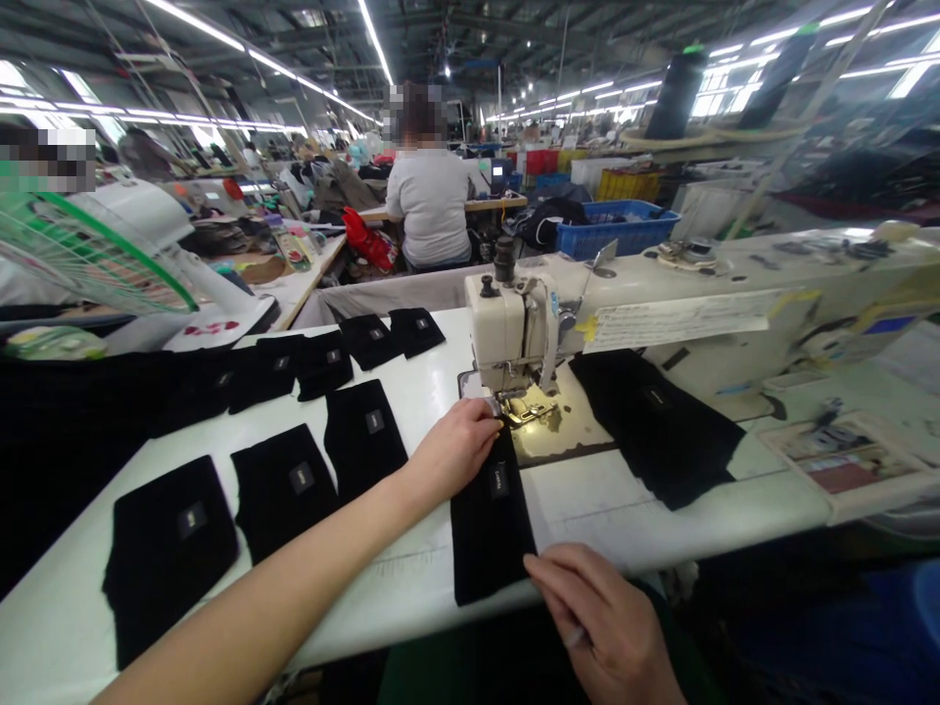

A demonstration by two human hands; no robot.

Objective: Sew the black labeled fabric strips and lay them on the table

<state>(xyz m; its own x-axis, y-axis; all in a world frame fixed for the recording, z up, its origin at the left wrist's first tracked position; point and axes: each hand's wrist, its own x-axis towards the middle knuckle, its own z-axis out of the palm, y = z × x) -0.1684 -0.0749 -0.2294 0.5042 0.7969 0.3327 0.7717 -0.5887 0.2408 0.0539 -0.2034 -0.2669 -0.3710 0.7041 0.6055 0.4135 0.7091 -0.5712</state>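
Note:
A black fabric piece (pixel 489 539) with a small label hangs slightly over the table's front edge, its far end beside the presser foot (pixel 527 409) of a sewing machine (pixel 514 328). My left hand (pixel 456 446) is closed on that far end, thumb and fingers pinched together just left of the foot. At the near right corner of the same piece, my right hand (pixel 606 617) pinches the edge between thumb and forefinger; its other fingers are curled. Several similar labelled black pieces (pixel 286 490) lie in rows to the left. Another black piece (pixel 653 421) lies right of the needle area.
A parts tray (pixel 844 460) is set into the white table (pixel 411 587) at the right. Behind the machine stands a blue basket (pixel 617 230). A fan (pixel 95 245) is at the far left. A person in a grey shirt (pixel 430 201) sits ahead, facing away.

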